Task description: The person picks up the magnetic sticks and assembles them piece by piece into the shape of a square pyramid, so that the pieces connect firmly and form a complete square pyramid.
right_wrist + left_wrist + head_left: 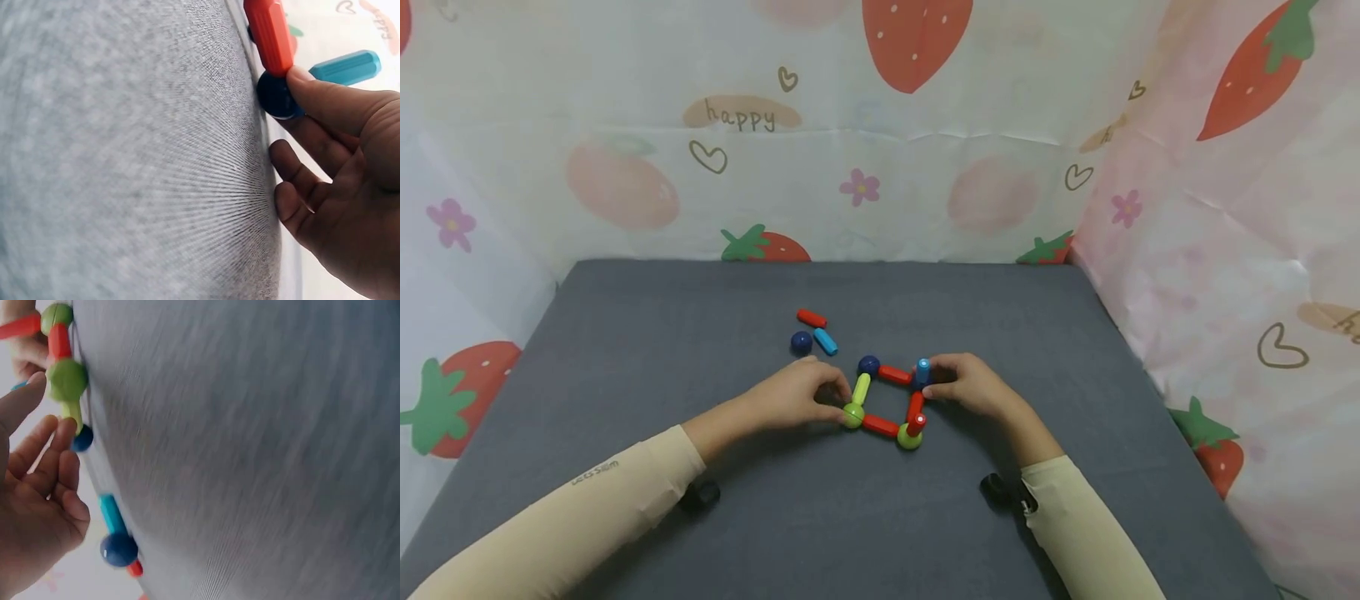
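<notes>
On the grey worktop (850, 517), ball-and-rod frame (880, 426) between both hands, upright blue rod (922, 369) and upright red rod (916, 424) on its right corners, seemingly for height. Left hand's (797, 393) grip nearly closed, lightly pinching near-left green ball (853, 416); right hand's (973, 385) pinches far-right blue ball (275, 97), likely bracing opposite corners. Loose ball (801, 343), loose red rod (812, 318), loose blue rod (826, 342) sit far-left, probably spares.
</notes>
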`<state>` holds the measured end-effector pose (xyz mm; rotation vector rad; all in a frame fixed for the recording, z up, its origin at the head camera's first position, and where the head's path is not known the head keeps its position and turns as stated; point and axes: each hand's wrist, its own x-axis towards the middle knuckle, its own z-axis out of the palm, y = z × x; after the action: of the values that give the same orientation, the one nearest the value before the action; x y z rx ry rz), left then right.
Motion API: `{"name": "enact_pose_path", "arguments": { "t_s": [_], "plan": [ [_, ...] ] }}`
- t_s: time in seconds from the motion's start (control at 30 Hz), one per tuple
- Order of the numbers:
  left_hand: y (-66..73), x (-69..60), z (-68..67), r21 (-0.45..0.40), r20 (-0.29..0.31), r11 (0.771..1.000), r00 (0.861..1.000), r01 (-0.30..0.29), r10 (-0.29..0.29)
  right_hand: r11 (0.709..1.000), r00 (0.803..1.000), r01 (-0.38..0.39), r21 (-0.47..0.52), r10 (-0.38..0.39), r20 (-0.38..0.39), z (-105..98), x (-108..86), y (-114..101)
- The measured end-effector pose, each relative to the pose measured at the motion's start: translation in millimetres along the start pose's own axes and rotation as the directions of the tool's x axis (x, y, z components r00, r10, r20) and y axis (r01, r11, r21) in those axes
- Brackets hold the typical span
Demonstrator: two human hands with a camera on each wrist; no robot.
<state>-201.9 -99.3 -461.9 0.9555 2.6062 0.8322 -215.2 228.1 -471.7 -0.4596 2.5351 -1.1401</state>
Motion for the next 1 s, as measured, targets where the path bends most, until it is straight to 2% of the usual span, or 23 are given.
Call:
{"name": "enact_pose_path", "arguments": {
  "t_s": [0.13, 0.33, 0.47, 0.73, 1.0],
  "plan": [
    [-5.7, 5.1, -17.8, 0.008, -0.024, 1.0, 0.999, -0.026, 0.026, 1.0, 1.0, -0.015, 0.008, 0.015, -0.003, 0, -0.1, 0],
    [-15.4, 22.0, -43.1, 0.12, -0.076, 0.992, 0.995, -0.048, 0.057, 0.999, 1.0, -0.019, 0.041, 0.019, 0.009, -2, 0.1, 1],
    [-26.5, 34.9, -51.4, 0.187, -0.084, 0.982, 0.995, -0.033, 0.05, 0.999, 1.0, -0.015, 0.047, 0.015, 0.012, -2, 0.2, 3],
    [-50.2, 55.0, -51.4, 0.187, -0.044, 0.982, 0.999, -0.006, 0.014, 0.999, 1.0, -0.005, 0.033, 0.005, 0.01, -1, 2.3, 6],
    [-60.2, 68.2, -44.0, 0.278, -0.008, 0.961, 1.0, 0.007, -0.005, 0.999, 1.0, 0.0, 0.044, -0.001, 0.009, 0, 0.8, 4]
  ]
}}
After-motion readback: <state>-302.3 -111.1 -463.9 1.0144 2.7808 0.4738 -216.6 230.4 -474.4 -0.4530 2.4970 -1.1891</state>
